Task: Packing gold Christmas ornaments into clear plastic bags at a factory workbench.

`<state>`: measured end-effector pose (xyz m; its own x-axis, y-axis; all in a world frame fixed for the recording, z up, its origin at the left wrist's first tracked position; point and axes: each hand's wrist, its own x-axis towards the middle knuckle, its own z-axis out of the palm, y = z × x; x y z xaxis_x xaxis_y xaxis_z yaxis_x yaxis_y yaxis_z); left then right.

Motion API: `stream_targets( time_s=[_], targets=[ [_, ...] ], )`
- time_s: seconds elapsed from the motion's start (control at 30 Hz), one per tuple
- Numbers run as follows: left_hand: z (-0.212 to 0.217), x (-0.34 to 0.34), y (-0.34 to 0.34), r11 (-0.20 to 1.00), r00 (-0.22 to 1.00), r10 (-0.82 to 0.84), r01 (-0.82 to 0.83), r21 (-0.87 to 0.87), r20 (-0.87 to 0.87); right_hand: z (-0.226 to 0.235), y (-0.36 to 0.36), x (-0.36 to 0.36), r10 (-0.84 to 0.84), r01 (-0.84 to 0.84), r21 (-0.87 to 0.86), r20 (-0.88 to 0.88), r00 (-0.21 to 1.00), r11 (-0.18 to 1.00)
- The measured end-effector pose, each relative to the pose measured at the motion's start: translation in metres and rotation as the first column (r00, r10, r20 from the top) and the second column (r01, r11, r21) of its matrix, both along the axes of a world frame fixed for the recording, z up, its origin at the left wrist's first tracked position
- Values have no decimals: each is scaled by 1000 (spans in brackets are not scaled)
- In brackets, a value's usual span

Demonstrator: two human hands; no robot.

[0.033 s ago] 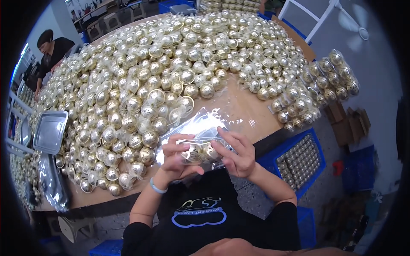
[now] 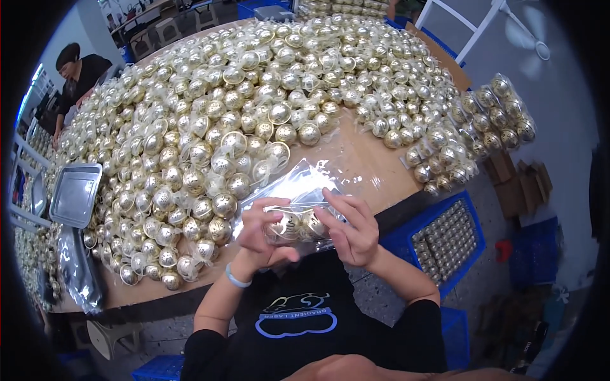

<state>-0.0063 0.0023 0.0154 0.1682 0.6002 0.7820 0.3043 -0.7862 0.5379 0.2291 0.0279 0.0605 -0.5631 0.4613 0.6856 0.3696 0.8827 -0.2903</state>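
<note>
Close in front of my chest, a small clear plastic bag [image 2: 298, 240] holds two gold balls [image 2: 284, 227] with cut-out patterns, side by side. My left hand [image 2: 256, 233] grips the bag's left end, its fingers over the upper edge and its thumb spread below. At the other end, my right hand [image 2: 357, 236] has its index finger and thumb against the film by the right ball. Under and beyond my hands, flat clear plastic bags [image 2: 304, 184] lie on the table and reflect the light.
Gold balls [image 2: 190, 152] in pale mesh heap over the brown table [image 2: 362, 155]. A metal tray [image 2: 76, 195] sits left. Packed balls [image 2: 492, 114] lie at the right edge. Below right stands a blue crate [image 2: 480, 238] of balls. A person [image 2: 79, 73] works far left.
My left fingers have shifted slightly on the bag, and the balls inside show a little more of their pattern. My right hand has hardly moved.
</note>
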Motion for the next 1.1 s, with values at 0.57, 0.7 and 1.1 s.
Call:
stream_targets(
  time_s=[0.57,0.7,1.1],
  targets=[
    [30,39,-17,972,938,174,-212,100,301,75,-2,-13,225,-203,-108,255,941,973],
    [44,30,-19,965,970,174,-203,167,173,91,-1,-18,187,-194,-11,329,926,981],
    [52,23,-22,925,941,253,-304,229,225,77,14,-30,245,-319,-508,-209,947,800]
  ],
)
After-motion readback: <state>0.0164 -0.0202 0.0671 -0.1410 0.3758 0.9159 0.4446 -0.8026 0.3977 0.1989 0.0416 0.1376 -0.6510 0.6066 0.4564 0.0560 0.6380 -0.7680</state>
